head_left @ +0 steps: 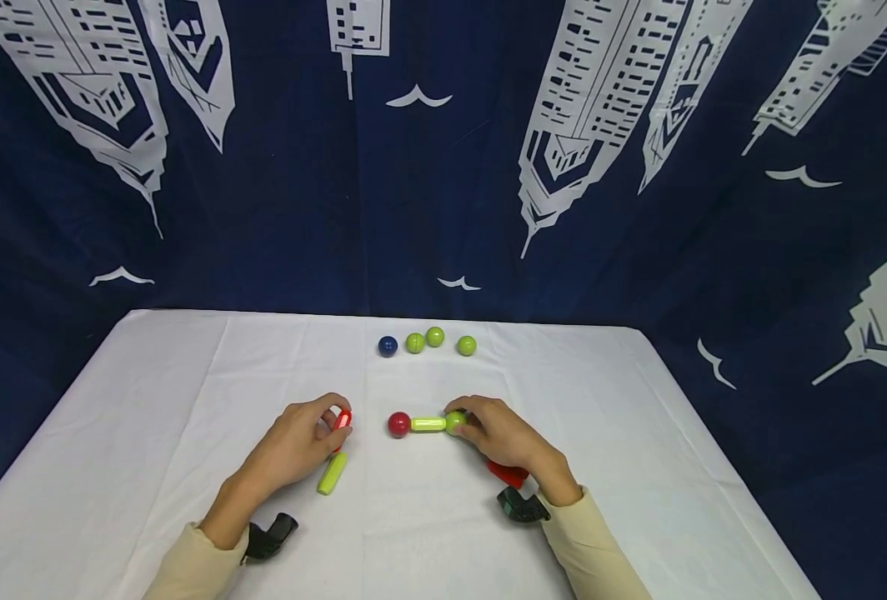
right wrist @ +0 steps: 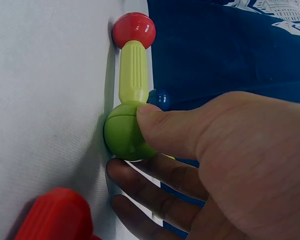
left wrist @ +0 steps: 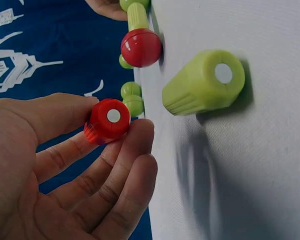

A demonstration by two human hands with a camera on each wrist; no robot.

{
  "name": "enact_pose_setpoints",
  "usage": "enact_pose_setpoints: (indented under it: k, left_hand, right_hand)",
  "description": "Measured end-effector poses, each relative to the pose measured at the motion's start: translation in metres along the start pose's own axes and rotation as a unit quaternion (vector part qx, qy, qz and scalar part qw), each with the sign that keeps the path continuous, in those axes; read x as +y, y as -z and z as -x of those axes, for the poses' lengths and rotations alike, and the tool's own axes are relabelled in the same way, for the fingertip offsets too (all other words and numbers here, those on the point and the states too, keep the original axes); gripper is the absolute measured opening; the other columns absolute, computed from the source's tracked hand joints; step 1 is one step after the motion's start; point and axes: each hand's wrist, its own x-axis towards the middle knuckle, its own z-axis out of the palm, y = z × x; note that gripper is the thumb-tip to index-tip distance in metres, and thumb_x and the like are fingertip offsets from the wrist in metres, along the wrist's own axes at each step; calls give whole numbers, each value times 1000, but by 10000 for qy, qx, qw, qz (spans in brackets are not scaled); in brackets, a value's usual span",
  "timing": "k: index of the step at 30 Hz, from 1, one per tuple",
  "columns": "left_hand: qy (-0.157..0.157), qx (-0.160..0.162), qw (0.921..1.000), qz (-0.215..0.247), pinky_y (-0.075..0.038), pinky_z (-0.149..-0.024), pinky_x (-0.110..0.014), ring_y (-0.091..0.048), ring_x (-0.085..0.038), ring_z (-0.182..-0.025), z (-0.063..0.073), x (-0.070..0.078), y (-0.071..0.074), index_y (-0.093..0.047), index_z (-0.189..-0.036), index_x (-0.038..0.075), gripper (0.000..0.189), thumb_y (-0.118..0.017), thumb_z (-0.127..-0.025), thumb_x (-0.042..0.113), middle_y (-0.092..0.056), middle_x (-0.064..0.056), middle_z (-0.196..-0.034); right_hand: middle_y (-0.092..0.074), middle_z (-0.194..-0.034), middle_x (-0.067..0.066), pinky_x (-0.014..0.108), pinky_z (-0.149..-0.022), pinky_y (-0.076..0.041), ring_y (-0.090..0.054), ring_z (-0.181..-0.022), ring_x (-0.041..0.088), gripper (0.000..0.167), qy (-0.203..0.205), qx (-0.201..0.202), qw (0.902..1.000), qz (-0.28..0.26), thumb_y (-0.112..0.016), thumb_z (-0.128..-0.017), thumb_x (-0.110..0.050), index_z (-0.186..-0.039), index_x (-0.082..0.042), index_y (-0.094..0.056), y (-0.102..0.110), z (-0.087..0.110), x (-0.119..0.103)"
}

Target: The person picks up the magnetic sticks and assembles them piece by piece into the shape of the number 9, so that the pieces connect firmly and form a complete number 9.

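My left hand pinches a red magnetic rod between thumb and fingers; the left wrist view shows the pale round disc on the rod's end. A loose yellow-green rod lies on the cloth just below that hand. My right hand grips a green ball with thumb and fingertips. Joined to this ball is a second yellow-green rod, with a red ball at its far end, all in one straight line. Partly hidden under the right wrist are red pieces, one of them a ribbed rod.
Toward the back of the white-clothed table sit a blue ball and three green balls. A dark blue curtain with white building prints hangs behind. Dark wrist cameras are strapped at both sleeves.
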Motion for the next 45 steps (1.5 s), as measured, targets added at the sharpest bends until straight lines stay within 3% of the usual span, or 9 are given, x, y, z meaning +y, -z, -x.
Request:
enact_pose_setpoints:
  k: [7,12,15,20,22,31,38,45]
  left_hand:
    - [69,-134,9997,204,-45,-59,-23,-56,-9,-60,-2,3,-2,-65,-112,8,21,-72,-92,10,-64,-2,-86]
    - [33,-19,9999,132,-45,-61,-23,-55,-9,-61,-1,3,-4,-65,-109,9,19,-72,-91,11,-65,-1,-86]
    - [31,-135,9989,451,-47,-60,-23,-60,-11,-64,-1,5,-5,-64,-110,9,19,-71,-93,11,-65,-2,-88]
    - [101,-653,9829,1718,-51,-66,-26,-69,-24,-74,-1,18,-9,-60,-118,8,25,-68,-96,17,-66,-10,-97]
    - [137,-726,9771,1996,-52,-69,-27,-69,-24,-77,-1,23,-11,-59,-120,8,28,-68,-96,18,-66,-12,-100]
    - [326,-765,9688,2334,-57,-75,-36,-71,-19,-80,-3,24,-29,-54,-126,4,33,-66,-96,11,-67,-12,-99]
    - [778,-1079,9469,2927,-60,-72,-36,-71,-19,-80,-6,26,-47,-27,-150,-1,68,-67,-95,9,-67,-15,-102]
    - [1259,-914,9458,2850,-60,-66,-34,-71,-20,-68,-12,27,-62,-26,-151,-6,69,-66,-95,5,-69,-13,-95]
  right_hand:
    - [-68,-115,0,35,-88,-50,-56,-90,13,27,34,11,10000,-4,-66,-97,-13,-124,-11,-66,0,0,0]
    - [-68,-115,1,36,-88,-50,-56,-91,13,28,38,-7,10000,1,-66,-97,-13,-125,-10,-65,0,0,-1]
    - [-68,-115,1,36,-88,-50,-56,-91,13,28,26,-14,10000,4,-66,-97,-13,-125,-10,-65,0,0,-1]
    - [-68,-115,1,36,-88,-50,-56,-91,13,28,-3,6,10000,38,-66,-97,-13,-125,-10,-65,1,0,0]
    - [-67,-115,1,36,-88,-50,-56,-91,14,28,-13,12,10000,27,-66,-97,-13,-124,-10,-66,1,0,0]
    - [-67,-113,0,35,-86,-49,-55,-88,12,27,-74,1,10000,12,-66,-97,-13,-124,-11,-66,0,-1,0]
    - [-67,-109,-2,32,-84,-49,-55,-86,12,26,-23,-6,10000,17,-66,-97,-13,-123,-11,-66,0,-1,0]
    - [-67,-107,-2,32,-82,-49,-54,-85,12,26,-33,-19,10000,17,-66,-97,-14,-123,-11,-66,1,0,0]
